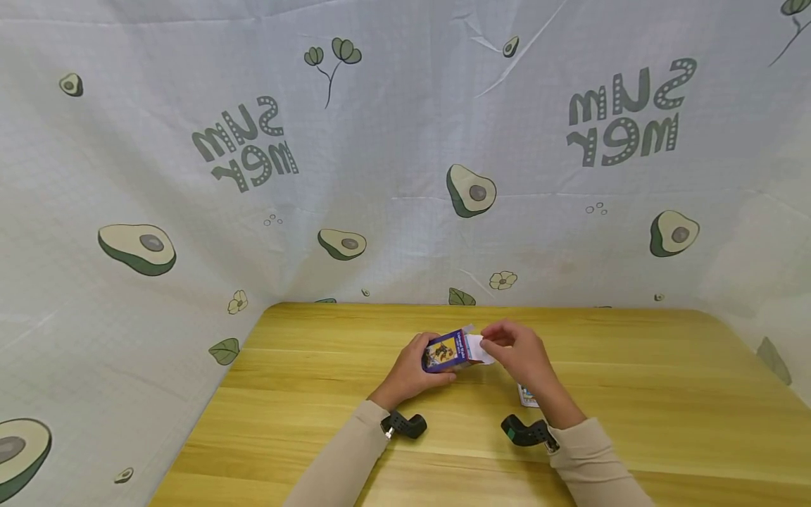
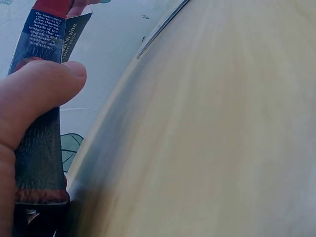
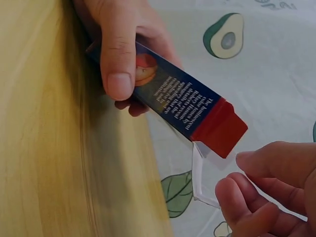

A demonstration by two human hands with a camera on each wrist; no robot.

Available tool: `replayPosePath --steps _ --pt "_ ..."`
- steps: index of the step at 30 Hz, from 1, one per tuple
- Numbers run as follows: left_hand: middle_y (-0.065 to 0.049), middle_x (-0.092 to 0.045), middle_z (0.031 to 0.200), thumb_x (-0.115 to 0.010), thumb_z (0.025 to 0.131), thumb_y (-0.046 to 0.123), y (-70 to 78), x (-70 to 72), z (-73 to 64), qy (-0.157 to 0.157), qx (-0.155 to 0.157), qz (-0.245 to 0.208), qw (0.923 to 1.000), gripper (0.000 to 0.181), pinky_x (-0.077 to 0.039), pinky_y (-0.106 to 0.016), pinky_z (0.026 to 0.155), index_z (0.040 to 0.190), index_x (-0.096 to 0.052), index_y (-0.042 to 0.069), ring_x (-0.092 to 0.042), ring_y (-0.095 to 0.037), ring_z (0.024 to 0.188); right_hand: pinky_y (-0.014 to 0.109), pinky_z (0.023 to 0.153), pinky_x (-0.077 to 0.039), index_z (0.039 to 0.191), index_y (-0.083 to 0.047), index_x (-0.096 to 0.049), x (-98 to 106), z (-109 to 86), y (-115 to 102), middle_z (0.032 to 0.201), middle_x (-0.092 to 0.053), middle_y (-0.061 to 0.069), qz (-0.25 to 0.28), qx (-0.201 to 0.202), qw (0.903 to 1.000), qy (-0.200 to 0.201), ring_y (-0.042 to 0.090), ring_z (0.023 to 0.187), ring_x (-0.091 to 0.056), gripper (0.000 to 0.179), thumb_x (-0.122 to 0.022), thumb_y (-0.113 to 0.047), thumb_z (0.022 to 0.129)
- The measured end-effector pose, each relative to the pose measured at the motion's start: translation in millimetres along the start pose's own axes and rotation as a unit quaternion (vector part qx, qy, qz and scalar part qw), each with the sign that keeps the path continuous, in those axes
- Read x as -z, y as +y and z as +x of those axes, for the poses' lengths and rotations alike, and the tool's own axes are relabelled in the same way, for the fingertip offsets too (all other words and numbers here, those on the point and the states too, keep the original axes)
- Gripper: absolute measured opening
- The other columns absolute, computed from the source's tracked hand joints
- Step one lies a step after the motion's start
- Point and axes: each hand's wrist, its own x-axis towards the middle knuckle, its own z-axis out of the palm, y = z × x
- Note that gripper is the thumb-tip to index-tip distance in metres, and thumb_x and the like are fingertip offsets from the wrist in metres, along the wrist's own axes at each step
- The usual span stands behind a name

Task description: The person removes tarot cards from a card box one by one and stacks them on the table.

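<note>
My left hand (image 1: 408, 373) grips a small dark blue and red tarot card box (image 1: 442, 352), tilted above the table. The thumb lies along its printed narrow side in the left wrist view. The box's end is open, with a red tab (image 3: 222, 131) and a white-lined flap (image 3: 196, 173) sticking out. At that end, my right hand (image 1: 522, 355) pinches the edge of the flap with curled fingertips. Partly behind the right wrist, a printed card or card stack (image 1: 527, 397) lies on the table. The box's inside cannot be seen.
A yellow wood-grain table (image 1: 304, 380) stretches below both hands. Its back edge meets a pale curtain (image 1: 393, 141) printed with avocados, leaves and lettering. Black wrist devices (image 1: 405, 424) sit on both forearms, over beige sleeves (image 1: 345, 458).
</note>
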Motion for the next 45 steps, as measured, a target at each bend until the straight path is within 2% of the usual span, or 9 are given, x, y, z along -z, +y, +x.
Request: replayPosePath --steps 10,17,29,40,45 --pt "0.001 -0.054 0.117 -0.081 0.076 0.039 -1.5 -0.5 0.1 0.001 -0.004 0.007 1.0000 0.068 -0.046 -0.026 0.085 0.130 -0.048 0.015 -0.053 -0.011 0.097 0.031 0.070 -0.048 0.101 -0.004 -0.066 -4.9 -1.4 -0.3 0.092 -0.066 0.006 -0.010 -0.011 0.9997 -0.016 0.021 0.084 -0.060 0.020 -0.072 -0.017 0.088" --pt "0.002 -0.053 0.117 -0.081 0.076 0.040 -0.5 -0.4 -0.7 -0.002 0.001 0.005 1.0000 0.068 -0.046 -0.026 0.085 0.131 -0.047 0.016 -0.053 -0.010 0.097 0.029 0.066 -0.047 0.098 -0.004 -0.066 -9.5 -0.5 2.5 0.087 -0.065 0.005 -0.018 -0.013 0.9997 -0.014 0.019 0.078 -0.058 0.020 -0.073 -0.018 0.086" --pt "0.001 -0.053 0.119 -0.081 0.076 0.039 0.0 0.0 -0.2 -0.005 0.000 0.015 0.9999 0.069 -0.046 -0.027 0.087 0.132 -0.047 0.015 -0.053 -0.010 0.099 0.027 0.064 -0.048 0.097 -0.001 -0.066 -16.6 -1.5 4.7 0.085 -0.065 0.006 0.004 -0.033 0.9992 -0.021 0.018 0.077 -0.058 0.023 -0.075 -0.019 0.086" --pt "0.000 -0.053 0.119 -0.081 0.076 0.039 0.4 0.1 -0.3 -0.006 -0.006 0.016 0.9998 0.069 -0.046 -0.027 0.088 0.132 -0.047 0.015 -0.053 -0.010 0.100 0.028 0.066 -0.049 0.097 -0.002 -0.066 -18.4 -1.3 6.7 0.089 -0.067 0.006 -0.002 -0.039 0.9988 -0.029 0.021 0.082 -0.060 0.021 -0.072 -0.020 0.087" --pt "0.000 -0.053 0.119 -0.081 0.076 0.038 1.0 0.4 -0.1 -0.005 -0.006 0.019 0.9998 0.069 -0.045 -0.027 0.088 0.131 -0.047 0.015 -0.053 -0.010 0.100 0.029 0.064 -0.049 0.096 -0.003 -0.066 -20.1 -1.0 7.8 0.086 -0.066 0.005 -0.004 -0.045 0.9983 -0.037 0.020 0.079 -0.058 0.019 -0.071 -0.018 0.086"
